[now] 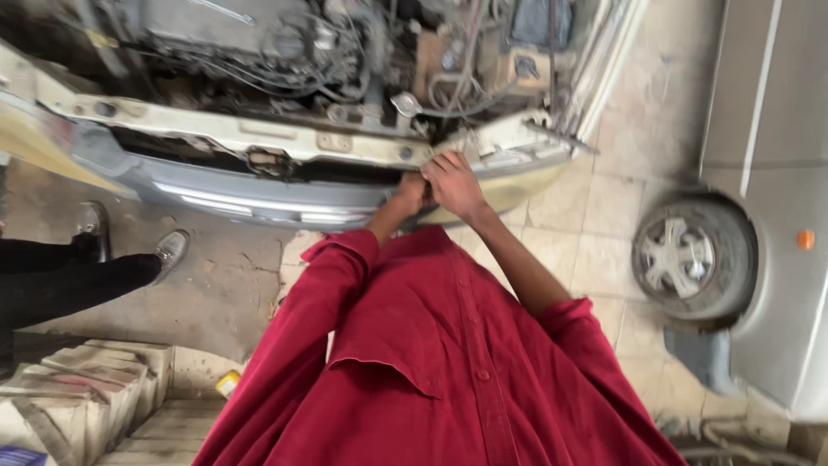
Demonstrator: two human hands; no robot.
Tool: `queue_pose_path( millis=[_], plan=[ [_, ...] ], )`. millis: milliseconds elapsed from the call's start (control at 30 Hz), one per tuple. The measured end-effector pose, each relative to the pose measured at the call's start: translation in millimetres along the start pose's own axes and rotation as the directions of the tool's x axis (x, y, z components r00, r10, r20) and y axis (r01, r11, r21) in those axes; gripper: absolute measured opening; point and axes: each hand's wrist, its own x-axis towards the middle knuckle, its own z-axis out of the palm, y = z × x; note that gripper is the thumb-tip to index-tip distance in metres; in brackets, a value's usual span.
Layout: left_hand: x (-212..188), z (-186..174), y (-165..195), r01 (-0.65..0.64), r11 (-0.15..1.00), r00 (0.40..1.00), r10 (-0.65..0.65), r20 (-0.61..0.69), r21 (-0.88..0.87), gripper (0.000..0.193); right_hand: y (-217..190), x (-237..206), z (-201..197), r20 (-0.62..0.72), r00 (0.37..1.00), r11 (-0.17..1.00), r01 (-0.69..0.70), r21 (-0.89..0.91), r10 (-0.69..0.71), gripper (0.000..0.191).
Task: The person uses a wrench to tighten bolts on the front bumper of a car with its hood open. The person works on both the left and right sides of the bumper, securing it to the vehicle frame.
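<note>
Two hands are seen at the car's front panel [259, 134], whose long axis runs left to right across the view below the open engine bay [345, 52]. The right hand [453, 185] is laid on the panel's right end with fingers curled together; the left hand [412, 192] is pressed just beside it, its grip hidden. One wheel [690, 257] of a second car and two shoes [129, 237] of another person are counted nearby.

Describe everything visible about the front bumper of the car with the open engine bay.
The front bumper is a silvery-grey, glossy curved band, dusty and scuffed, running across the car's nose below the pale, grimy front panel. It sits tilted in the view, higher at the left. The grille is gone above it, leaving a dark gap. The left hand and right hand meet at its right end.
</note>
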Motion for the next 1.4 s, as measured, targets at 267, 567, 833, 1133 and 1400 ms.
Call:
queue_pose_path(
  millis=[267,567,833,1133,1400],
  plan=[
    [6,-1,0,0.121,0.993,0.992,-0.121,0.03,0.008,0.03,23,-22,2,0.027,0.985,0.985,-0.171,0.033,0.17,0.011],
    [5,-7,-3,0.087,0.994,0.996,-0.086,-0.022,0.058,0.014,45,-52,-13,-0.013,0.936,0.936,-0.353,-0.009,0.353,0.009],
    [7,-6,-7,0.081,0.991,0.995,-0.075,-0.062,0.108,0.016,38,-58,-8,-0.025,0.931,0.93,-0.362,0.069,0.364,0.007],
    [6,-13,-11,0.079,0.989,0.996,-0.072,-0.058,0.127,0.016,30,-64,-6,-0.045,0.918,0.916,-0.389,0.097,0.395,0.012],
    [3,-13,-18,0.062,0.998,0.998,-0.062,0.026,-0.03,0.026,14,-43,6,-0.048,0.971,0.971,-0.235,-0.03,0.234,0.01]
  ],
)
